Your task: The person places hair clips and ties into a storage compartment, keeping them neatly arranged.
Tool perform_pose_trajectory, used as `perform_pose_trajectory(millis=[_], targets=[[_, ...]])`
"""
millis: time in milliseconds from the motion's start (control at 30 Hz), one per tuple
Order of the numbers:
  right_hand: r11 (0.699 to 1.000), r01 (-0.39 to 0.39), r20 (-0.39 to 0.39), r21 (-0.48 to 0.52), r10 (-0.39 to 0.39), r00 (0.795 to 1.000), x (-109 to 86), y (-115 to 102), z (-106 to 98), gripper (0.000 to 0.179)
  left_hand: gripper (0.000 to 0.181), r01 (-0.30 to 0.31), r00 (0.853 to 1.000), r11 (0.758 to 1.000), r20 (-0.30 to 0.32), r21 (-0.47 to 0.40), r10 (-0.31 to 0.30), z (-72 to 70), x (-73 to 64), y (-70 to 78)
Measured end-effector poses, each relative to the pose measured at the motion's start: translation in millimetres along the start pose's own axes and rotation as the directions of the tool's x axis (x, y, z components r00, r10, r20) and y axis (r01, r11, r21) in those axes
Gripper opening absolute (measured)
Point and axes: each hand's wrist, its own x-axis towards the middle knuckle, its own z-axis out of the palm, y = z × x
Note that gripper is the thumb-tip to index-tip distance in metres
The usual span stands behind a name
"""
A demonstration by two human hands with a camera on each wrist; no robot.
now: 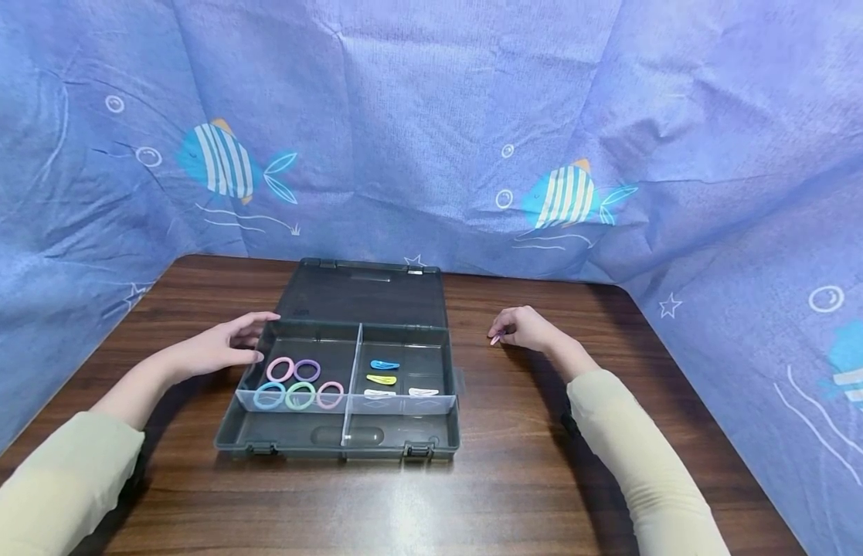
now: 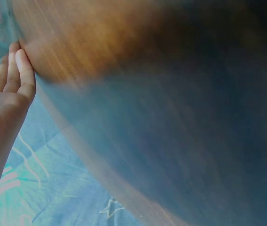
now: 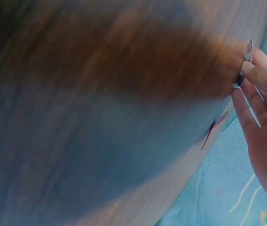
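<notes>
My right hand (image 1: 530, 330) pinches a small snap hair clip (image 3: 249, 52) between thumb and finger, low over the table right of the box. A second, dark pinkish hair clip (image 3: 213, 128) lies near that hand in the right wrist view; I cannot pick it out in the head view. With fairly straight fingers, my left hand (image 1: 212, 347) touches the left side of a grey see-through divided box (image 1: 281, 445). Several hair ties, including a purple one (image 1: 307, 371) and a green one (image 1: 300, 396), lie in its back left compartment. Blue (image 1: 385, 364), yellow (image 1: 381, 380) and white clips (image 1: 423, 392) lie back right.
The box's lid (image 1: 372, 293) is folded back flat on the wooden table (image 1: 514, 471). A clear divider (image 1: 292, 401) separates the front compartments from the back ones. A blue fish-print cloth (image 1: 431, 154) hangs behind and beside the table.
</notes>
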Motion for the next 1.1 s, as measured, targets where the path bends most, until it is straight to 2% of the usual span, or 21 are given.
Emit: perform_pose_trajectory(millis=[267,533,967,1100], targets=[[0.997,0.065,-0.042,-0.044,-0.066,0.997,0.5,0.9,5.3,0.016,0.065,0.003,1.0,1.0,0.0,-0.009,-0.003,1.0,-0.4,0.7],[0.995,0.06,-0.08,-0.085,-0.067,0.995,2.0,0.0,6.2,0.018,0.065,0.0,1.0,1.0,-0.006,-0.001,0.0,0.3,1.3,-1.4],[0.998,0.01,-0.063,-0.062,-0.014,0.998,2.6,-7.3,2.9,0.016,0.065,-0.001,1.0,1.0,0.005,-0.006,0.001,-0.5,1.5,-1.4],[0.999,-0.03,-0.07,-0.043,0.027,0.997,2.7,-11.8,0.4,0.012,0.065,0.003,1.0,1.0,0.006,-0.008,-0.003,-0.4,0.8,-0.4]])
